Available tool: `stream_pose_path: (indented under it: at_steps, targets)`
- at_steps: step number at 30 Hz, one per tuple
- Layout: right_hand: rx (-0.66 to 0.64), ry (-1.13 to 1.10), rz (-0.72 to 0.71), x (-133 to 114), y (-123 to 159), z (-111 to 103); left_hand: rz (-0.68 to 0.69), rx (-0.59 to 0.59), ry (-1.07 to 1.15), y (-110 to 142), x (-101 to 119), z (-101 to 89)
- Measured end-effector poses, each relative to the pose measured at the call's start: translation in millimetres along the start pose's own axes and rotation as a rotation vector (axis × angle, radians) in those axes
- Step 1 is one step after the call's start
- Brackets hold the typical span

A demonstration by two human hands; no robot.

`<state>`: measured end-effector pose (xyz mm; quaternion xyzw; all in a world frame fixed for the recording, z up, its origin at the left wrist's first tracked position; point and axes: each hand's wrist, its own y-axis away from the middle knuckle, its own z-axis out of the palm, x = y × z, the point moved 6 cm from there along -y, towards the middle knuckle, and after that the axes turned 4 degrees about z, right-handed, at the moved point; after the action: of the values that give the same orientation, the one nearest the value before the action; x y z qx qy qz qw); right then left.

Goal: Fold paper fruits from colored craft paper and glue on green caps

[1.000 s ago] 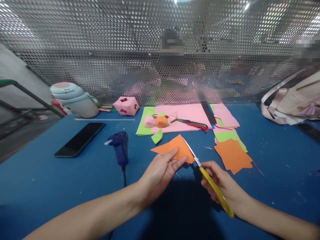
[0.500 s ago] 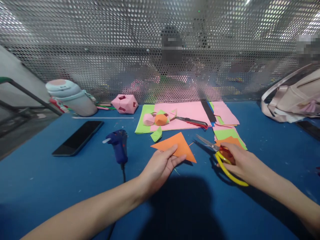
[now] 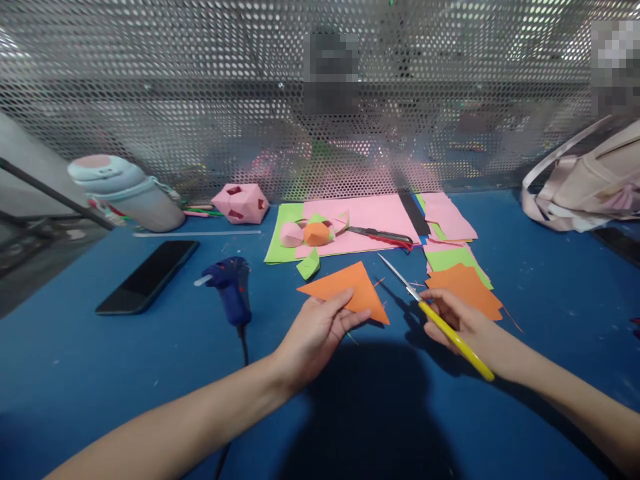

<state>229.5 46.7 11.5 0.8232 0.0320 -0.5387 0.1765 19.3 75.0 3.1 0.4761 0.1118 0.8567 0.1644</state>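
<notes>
Between the thumb and fingers of my left hand (image 3: 320,327) is a folded orange paper triangle (image 3: 350,288), its peak pointing away from me. My right hand (image 3: 463,327) grips yellow-handled scissors (image 3: 453,337), turned on edge, with the blades pointing forward and left toward the paper without touching it. Just beyond the triangle lies a small folded green paper piece (image 3: 309,264). Several pink, orange and green folded pieces (image 3: 317,233) rest behind it on the pink sheets (image 3: 370,210). Orange paper squares (image 3: 465,287) lie under and beyond my right hand.
A blue glue gun (image 3: 230,287) and a black phone (image 3: 147,277) lie on the left. Farther back are a bottle (image 3: 127,193), a pink paper polyhedron (image 3: 243,203) and a red box cutter (image 3: 383,236). A bag (image 3: 590,180) stands at right, before a perforated metal panel (image 3: 225,133).
My right hand has turned the scissors from showing their open handle loops to edge-on, and shifted slightly left. My left hand still holds the orange triangle. The view has shifted a little.
</notes>
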Motion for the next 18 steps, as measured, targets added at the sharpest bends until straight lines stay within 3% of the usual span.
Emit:
stream_pose_path:
  at_steps: [4,11,14,18]
  targets:
    - [-0.138,-0.148,0.080,-3.3,8.8,12.5,0.001,0.039,0.029,0.1,0.3,-1.3]
    - [-0.217,-0.212,0.160,-8.1,18.9,28.1,0.077,0.097,0.106,-3.7,3.8,-2.3]
    - [-0.171,-0.076,0.155,-15.2,20.3,21.7,0.053,0.099,0.045,-5.2,3.6,-5.1]
    - [0.052,0.421,-0.005,-23.5,16.2,-10.9,0.034,0.080,-0.020,-6.6,3.5,-7.8]
